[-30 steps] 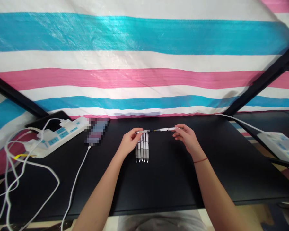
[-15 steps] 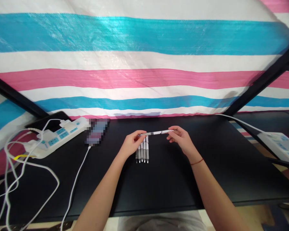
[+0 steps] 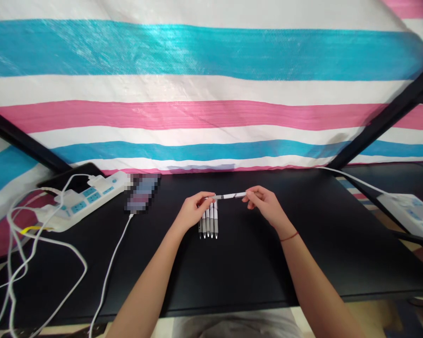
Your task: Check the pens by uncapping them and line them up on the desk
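Note:
A white and grey pen (image 3: 231,196) is stretched sideways between my two hands, nearly level above the desk. My left hand (image 3: 196,209) pinches its grey end between thumb and fingers. At the other end, the fingertips of my right hand (image 3: 262,202) close on the white part. Several similar pens (image 3: 208,223) lie side by side on the black desk (image 3: 239,267), tips toward me. Their upper ends are partly hidden behind my left hand and the held pen.
To the left lie a white power strip (image 3: 88,199) with tangled cables and a blurred-out phone (image 3: 143,193) on a white charging cord (image 3: 111,263). Another power strip (image 3: 411,213) sits at the far right. A striped tarp (image 3: 211,115) hangs behind the desk.
The right-hand end of the pen has dipped slightly, and my right fingers have shifted a little left along it. My left hand stays nearly still; the row of pens is unchanged.

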Demonstrator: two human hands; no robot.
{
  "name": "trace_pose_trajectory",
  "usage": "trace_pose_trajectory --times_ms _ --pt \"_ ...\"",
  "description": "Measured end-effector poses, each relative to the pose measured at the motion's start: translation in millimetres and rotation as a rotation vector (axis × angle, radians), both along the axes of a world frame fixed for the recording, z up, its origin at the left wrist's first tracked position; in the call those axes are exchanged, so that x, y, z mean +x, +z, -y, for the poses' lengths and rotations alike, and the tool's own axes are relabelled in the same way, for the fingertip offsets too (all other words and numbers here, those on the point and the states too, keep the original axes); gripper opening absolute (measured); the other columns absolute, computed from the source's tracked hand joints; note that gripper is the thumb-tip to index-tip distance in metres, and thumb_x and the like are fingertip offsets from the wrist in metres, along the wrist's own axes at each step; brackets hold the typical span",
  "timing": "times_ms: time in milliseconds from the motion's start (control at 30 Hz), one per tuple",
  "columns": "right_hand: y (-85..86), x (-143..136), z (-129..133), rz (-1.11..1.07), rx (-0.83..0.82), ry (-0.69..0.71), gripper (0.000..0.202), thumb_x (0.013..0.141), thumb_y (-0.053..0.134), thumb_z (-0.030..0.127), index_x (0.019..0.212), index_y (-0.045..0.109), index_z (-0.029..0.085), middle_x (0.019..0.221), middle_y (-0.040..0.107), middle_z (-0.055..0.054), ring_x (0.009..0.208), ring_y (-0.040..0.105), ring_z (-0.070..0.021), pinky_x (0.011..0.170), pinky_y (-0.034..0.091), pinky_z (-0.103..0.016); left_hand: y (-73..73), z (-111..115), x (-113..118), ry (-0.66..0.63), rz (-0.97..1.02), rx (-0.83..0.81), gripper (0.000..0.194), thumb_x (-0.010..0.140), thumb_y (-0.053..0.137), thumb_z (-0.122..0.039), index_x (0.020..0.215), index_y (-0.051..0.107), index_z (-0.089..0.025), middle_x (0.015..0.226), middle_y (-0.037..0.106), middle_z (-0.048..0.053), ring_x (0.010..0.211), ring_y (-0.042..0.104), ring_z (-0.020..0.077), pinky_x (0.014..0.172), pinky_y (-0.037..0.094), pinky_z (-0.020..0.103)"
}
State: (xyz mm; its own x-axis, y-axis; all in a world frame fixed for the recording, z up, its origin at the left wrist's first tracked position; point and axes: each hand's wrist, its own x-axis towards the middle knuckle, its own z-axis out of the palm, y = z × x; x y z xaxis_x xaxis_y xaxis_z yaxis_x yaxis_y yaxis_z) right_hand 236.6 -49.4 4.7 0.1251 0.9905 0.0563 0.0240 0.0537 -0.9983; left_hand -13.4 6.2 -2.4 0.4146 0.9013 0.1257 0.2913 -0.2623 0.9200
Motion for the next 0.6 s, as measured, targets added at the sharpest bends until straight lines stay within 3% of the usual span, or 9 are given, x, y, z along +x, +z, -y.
trace_pose_trajectory --times_ms 100,300,400,600 --pt "-0.8 0.5 -0.3 0.011 0.021 0.003 0.031 0.078 0.066 0.047 0.089 0.061 0.018 0.067 0.066 -0.001 0.052 0.054 -0.0111 0.052 0.045 -0.026 0.6 0.2 -0.3 0.002 -0.017 0.009 0.035 0.085 0.056 -0.042 0.108 0.066 -0.017 0.088 0.072 0.007 0.072 0.063 0.0173 0.066 0.049 0.028" --pt "-2.0 1.0 1.3 -0.02 0.059 0.032 0.028 0.074 0.071 0.041 0.091 0.062 0.021 0.072 0.063 0.0 0.063 0.06 -0.0142 0.055 0.046 -0.026 2.5 -0.2 -0.3 0.003 -0.014 -0.031 0.035 0.087 0.052 -0.044 0.105 0.066 -0.017 0.08 0.069 0.005 0.066 0.06 0.0157 0.058 0.047 0.025" --pt "-0.3 1.0 1.9 0.006 0.04 0.03 0.029 0.074 0.071 0.043 0.091 0.063 0.02 0.072 0.066 -0.001 0.059 0.058 -0.0136 0.055 0.047 -0.027 0.7 -1.3 -0.7 0.019 0.003 -0.02 0.035 0.086 0.054 -0.043 0.106 0.065 -0.017 0.083 0.07 0.006 0.068 0.061 0.0159 0.06 0.048 0.025" --pt "1.5 -0.7 0.1 0.104 -0.014 -0.013 0.041 0.081 0.058 0.056 0.065 0.061 0.018 0.053 0.062 -0.002 0.05 0.056 -0.0133 0.055 0.047 -0.027 -1.1 -0.1 0.2 0.014 -0.022 0.058 0.031 0.084 0.056 -0.04 0.105 0.067 -0.018 0.076 0.067 0.003 0.065 0.058 0.0151 0.06 0.046 0.025"
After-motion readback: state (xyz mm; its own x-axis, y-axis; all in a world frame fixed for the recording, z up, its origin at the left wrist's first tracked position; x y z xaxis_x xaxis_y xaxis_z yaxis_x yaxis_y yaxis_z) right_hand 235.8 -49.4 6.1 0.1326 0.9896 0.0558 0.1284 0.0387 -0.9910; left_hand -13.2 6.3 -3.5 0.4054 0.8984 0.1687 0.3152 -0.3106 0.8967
